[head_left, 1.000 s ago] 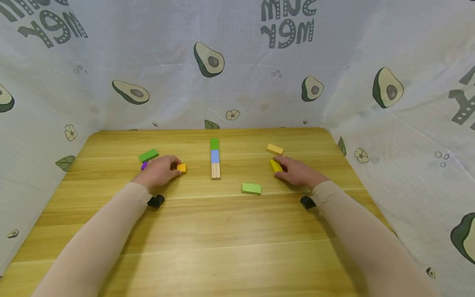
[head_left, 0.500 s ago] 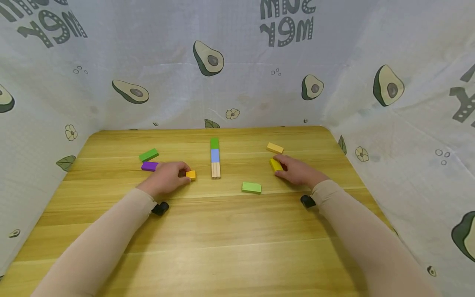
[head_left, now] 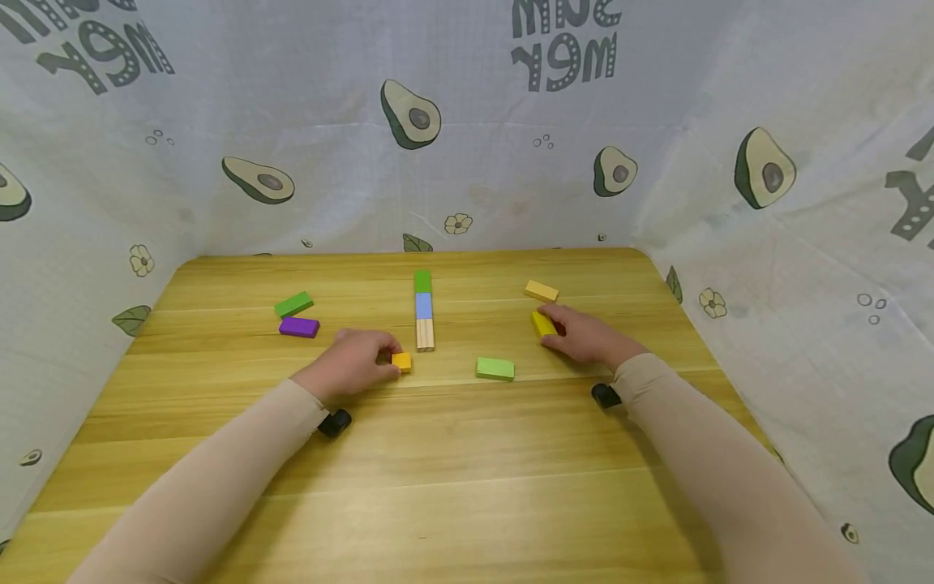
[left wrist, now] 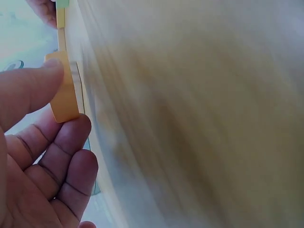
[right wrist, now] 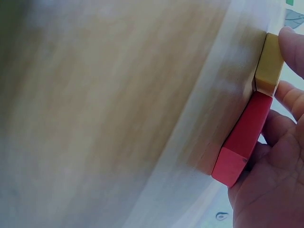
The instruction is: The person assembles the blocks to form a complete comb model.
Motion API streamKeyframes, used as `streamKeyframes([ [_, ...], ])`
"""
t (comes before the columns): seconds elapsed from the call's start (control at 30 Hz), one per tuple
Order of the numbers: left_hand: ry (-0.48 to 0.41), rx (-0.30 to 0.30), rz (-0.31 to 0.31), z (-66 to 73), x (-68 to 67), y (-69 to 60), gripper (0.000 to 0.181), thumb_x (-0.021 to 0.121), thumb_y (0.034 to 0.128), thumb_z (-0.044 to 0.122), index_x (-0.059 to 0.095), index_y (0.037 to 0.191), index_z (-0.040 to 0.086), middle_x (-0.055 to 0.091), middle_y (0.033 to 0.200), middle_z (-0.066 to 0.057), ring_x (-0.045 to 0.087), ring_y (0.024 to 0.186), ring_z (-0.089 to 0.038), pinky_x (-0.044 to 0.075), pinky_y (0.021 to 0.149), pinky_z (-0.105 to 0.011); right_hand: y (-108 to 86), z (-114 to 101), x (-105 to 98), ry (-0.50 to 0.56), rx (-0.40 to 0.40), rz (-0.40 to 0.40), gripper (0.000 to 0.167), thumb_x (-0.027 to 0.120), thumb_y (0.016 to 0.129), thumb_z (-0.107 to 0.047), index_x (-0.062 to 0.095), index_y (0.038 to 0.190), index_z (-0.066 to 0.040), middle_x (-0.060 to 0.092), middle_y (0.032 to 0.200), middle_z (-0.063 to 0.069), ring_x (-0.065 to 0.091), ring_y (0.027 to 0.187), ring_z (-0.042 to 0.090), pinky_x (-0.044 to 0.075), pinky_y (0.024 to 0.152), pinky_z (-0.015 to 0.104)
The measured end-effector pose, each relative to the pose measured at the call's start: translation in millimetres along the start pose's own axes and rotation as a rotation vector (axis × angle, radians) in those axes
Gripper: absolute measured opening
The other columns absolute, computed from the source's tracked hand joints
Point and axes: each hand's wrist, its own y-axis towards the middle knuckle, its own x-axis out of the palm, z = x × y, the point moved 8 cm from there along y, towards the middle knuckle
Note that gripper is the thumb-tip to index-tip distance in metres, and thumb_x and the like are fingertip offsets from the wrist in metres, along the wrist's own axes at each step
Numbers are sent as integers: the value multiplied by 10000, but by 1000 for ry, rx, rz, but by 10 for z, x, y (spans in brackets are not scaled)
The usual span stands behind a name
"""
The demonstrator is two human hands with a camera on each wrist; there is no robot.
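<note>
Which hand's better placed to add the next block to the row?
Probably the left hand: it pinches the orange block close to the near end of the row. The right hand, at the yellow block, is farther off.

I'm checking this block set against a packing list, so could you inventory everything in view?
Table: one, wood-toned, beneath the blocks
Cloth: sheet count unclear, whitish with avocado print, behind and beside the table
Block row: one, green, blue, bare wood, mid-table
Loose green block: one, green, table's left
Purple block: one, purple, just nearer than that
Orange block: one, orange, near the row's close end
Lime block: one, light green, right of the row
Yellow block: one, yellow, table's right
Pale orange block: one, light orange, beyond the yellow
Red block: one, red, at the yellow's end, right wrist view only
Wrist devices: two, black, at the wrists
Sleeves: two, beige, forearms
Left hand: one, bare, holding orange
Right hand: one, bare, holding yellow
</note>
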Motion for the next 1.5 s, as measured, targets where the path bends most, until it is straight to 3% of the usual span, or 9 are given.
streamKeyframes([
  [0.3, 46, 44, -3, 165, 77, 62, 218, 801, 943, 328, 747, 1098, 184, 733, 954, 97, 640, 889, -116, 353, 1056, -546, 7, 15, 7, -7, 12, -2, 669, 597, 1090, -279, 298, 1647, -63, 367, 1645, 268, 492, 1396, 411, 382, 1213, 594],
  [0.57, 61, 19, -9, 252, 101, 104, 257, 796, 948, 337, 737, 1127, 161, 746, 1011, 60, 657, 932, -148, 329, 1108, -559, 11, 26, 13, -8, 15, -2, 667, 592, 1092, -286, 294, 1649, -72, 346, 1658, 267, 480, 1411, 414, 376, 1217, 595],
  [1.2, 7, -42, -10, 257, 132, 187, 277, 826, 922, 328, 692, 1096, 159, 666, 893, 57, 582, 855, -152, 319, 1027, -531, 9, 19, 14, 9, 6, 6, 661, 590, 1093, -270, 296, 1647, -62, 379, 1627, 273, 489, 1391, 411, 380, 1211, 599],
  [1.5, -11, -64, -6, 249, 132, 202, 276, 826, 925, 336, 667, 1075, 167, 660, 897, 50, 581, 856, -166, 307, 1061, -535, -7, -1, -2, 3, 8, 3, 663, 589, 1093, -271, 294, 1649, -62, 359, 1643, 280, 485, 1401, 421, 376, 1213, 604],
])
